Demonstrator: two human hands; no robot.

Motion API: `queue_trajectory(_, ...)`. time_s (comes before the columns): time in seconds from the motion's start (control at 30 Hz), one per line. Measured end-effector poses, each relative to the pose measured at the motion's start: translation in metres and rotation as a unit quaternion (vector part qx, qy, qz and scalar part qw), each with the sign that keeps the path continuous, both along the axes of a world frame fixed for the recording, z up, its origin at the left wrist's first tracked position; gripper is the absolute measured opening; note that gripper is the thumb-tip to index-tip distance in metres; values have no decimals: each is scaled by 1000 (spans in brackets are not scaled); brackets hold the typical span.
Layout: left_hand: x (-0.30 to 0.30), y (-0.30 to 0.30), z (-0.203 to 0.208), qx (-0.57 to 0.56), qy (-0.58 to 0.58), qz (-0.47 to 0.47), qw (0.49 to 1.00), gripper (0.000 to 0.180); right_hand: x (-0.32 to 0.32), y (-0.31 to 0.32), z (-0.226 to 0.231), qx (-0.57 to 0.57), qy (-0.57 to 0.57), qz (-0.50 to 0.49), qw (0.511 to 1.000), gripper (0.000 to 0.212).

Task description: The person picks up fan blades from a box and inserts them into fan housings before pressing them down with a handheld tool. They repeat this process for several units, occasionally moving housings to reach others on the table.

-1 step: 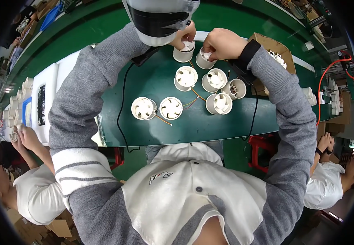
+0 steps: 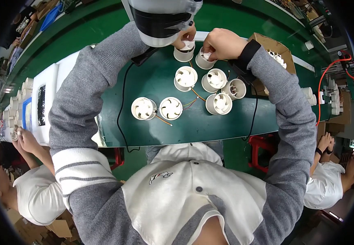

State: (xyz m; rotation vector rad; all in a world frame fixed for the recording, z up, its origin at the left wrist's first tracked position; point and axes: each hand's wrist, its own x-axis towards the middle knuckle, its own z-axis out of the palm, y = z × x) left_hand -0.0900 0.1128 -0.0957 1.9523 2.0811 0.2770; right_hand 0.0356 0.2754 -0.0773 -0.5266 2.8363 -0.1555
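Observation:
At the far side of the green table, my left hand point(image 2: 186, 34) grips a white fan blade wheel point(image 2: 188, 45) at the mouth of a white cylindrical housing point(image 2: 184, 55). Part of that hand is hidden behind a white and black device in front of it. Just to the right, my right hand point(image 2: 225, 43) is closed on another white fan wheel point(image 2: 206, 55), at the top of a second housing point(image 2: 205, 62). Nearer me stand several housings with fan wheels inside, such as one fan point(image 2: 171, 108) with thin wires. One housing point(image 2: 234, 89) shows a motor and no blades.
A cardboard box point(image 2: 285, 51) of white fan wheels stands by my right forearm. Black cables point(image 2: 121, 109) run over the table's front edge. Co-workers sit at left and right; one hand point(image 2: 28, 141) at left holds a small round part. Red stools point(image 2: 262, 149) are below the table.
Both my hands stay nearly in place on the fan wheels. The co-worker's hands at the left have shifted slightly.

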Motion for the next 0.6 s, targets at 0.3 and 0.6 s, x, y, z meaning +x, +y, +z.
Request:
queue_trajectory(0.3,-11,8,-30,196,-143,-128,962,41,17,20,-5,-57,55,78,994,27)
queue_trajectory(0.6,9,4,14,67,-16,-76,995,26,-5,7,-8,11,-78,-51,996,18)
